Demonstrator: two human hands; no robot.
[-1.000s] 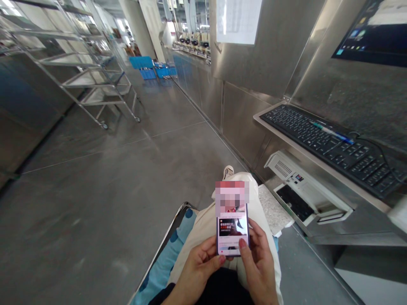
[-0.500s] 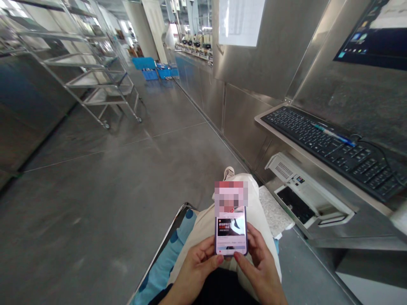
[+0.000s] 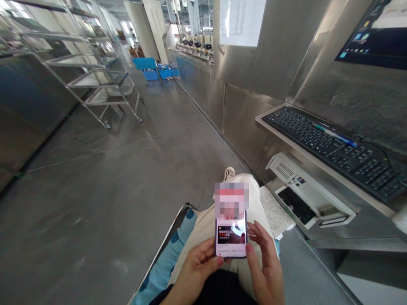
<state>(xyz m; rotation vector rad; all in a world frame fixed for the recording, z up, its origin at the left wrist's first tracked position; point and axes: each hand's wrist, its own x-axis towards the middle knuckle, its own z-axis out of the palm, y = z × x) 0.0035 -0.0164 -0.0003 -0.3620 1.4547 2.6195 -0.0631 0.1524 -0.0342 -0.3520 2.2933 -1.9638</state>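
A smartphone (image 3: 231, 239) with a lit screen is above my lap, its upper part covered by a blurred patch. My left hand (image 3: 199, 267) grips its left side, with the thumb at the lower left corner and the fingers curled behind the edge. Along the phone's right side is my right hand (image 3: 263, 258), its fingers apart and loosely bent. The right thumb tip is at the phone's lower right corner; whether it touches cannot be made out. On the screen, a dark banner with red and white characters shows.
To the right, a black keyboard (image 3: 330, 148) with a pen (image 3: 337, 136) on it rests on a metal shelf below a monitor (image 3: 378, 38). A beige device (image 3: 305, 182) is underneath. A wheeled metal rack (image 3: 98, 89) stands left; blue crates (image 3: 151, 74) lie farther back.
My right hand has moved slightly right and loosened, its thumb going from the phone's bottom edge to the right corner. The screen content has shifted downward. My left hand keeps its grip.
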